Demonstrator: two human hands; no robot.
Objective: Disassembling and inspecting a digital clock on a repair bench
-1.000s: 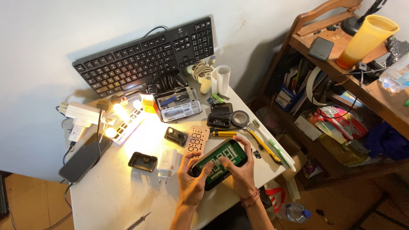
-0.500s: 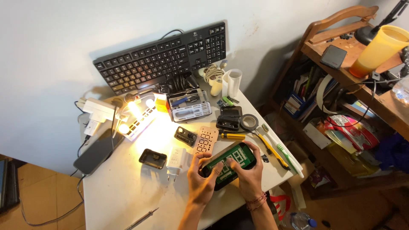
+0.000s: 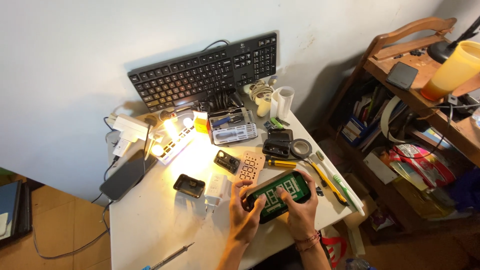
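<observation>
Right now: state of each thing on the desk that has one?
Left hand: grip closed on the green circuit board's left end.
Right hand: grip closed on its right end.
Green circuit board: held just above the table, component side up.
Lamp: lit.
Keyboard: propped against the wall.
Phone: screen dark, overhanging the table edge.
Bit case: open.
Tape roll: lying flat.
Screwdriver: lying loose.

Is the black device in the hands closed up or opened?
Opened: the black device shows its bare green circuit board facing up, held between the left hand and right hand above the white table.
</observation>
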